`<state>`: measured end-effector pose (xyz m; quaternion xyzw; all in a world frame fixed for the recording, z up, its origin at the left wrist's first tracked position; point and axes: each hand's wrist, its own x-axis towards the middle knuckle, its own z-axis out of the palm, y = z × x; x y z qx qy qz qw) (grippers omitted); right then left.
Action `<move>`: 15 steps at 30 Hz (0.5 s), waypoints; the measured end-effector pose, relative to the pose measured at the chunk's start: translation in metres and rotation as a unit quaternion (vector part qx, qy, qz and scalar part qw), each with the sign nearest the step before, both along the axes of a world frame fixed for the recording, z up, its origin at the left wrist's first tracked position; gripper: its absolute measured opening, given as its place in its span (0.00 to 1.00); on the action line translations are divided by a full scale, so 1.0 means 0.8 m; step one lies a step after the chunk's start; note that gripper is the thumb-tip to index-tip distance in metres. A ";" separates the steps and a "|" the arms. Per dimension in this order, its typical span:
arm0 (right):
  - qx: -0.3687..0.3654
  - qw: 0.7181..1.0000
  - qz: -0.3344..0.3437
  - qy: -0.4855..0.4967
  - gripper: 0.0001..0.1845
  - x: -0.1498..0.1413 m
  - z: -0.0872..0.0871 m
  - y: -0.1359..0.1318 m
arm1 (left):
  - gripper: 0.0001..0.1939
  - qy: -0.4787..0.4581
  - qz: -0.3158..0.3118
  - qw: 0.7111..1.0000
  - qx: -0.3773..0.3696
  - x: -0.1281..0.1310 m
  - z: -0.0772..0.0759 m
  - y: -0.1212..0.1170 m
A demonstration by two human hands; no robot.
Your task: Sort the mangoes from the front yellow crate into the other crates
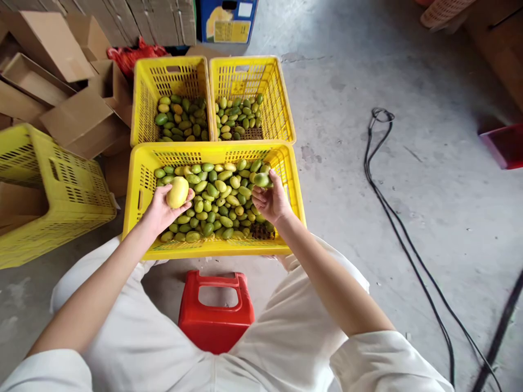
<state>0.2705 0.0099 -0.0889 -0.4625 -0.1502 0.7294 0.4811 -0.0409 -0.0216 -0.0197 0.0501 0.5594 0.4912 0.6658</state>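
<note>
In my left hand [163, 209] rests a plump yellow fruit [177, 193], with the fingers curled beneath it. My right hand [273, 200] pinches a smaller green fruit [262, 179] between thumb and fingers. Both hands are above the near yellow crate [212, 252], the left over its left part and the right over its right part. Many oval green and yellowish fruits [220, 186] cover most of this crate's bottom. Dark bare mesh shows at its near right corner.
Behind stand two more yellow crates, the left one [147, 103] and right one [275, 103], both holding similar fruits. Cardboard boxes [77, 117] and another yellow crate [77, 185] lie to the left. A red stool [216, 329] is between my legs. Black cable [384, 201] runs along the floor.
</note>
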 end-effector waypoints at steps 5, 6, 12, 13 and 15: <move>-0.032 0.996 -0.075 0.038 0.34 -0.008 0.008 0.005 | 0.06 0.028 0.008 1.000 -0.004 -0.005 -0.005 0.004; -0.047 0.993 -0.094 0.055 0.30 -0.010 0.009 0.005 | 0.08 0.033 0.013 0.999 -0.005 -0.006 -0.006 0.004; -0.009 0.997 -0.052 0.048 0.30 -0.015 0.012 -0.001 | 0.15 0.037 0.032 0.999 0.017 -0.008 -0.011 0.006; 0.005 0.999 -0.035 0.034 0.34 -0.014 0.013 -0.002 | 0.18 0.039 0.034 0.999 0.017 -0.009 -0.013 0.006; 0.021 1.000 0.000 0.015 0.37 -0.014 0.014 -0.005 | 0.22 0.050 0.039 0.998 0.017 -0.014 -0.017 0.006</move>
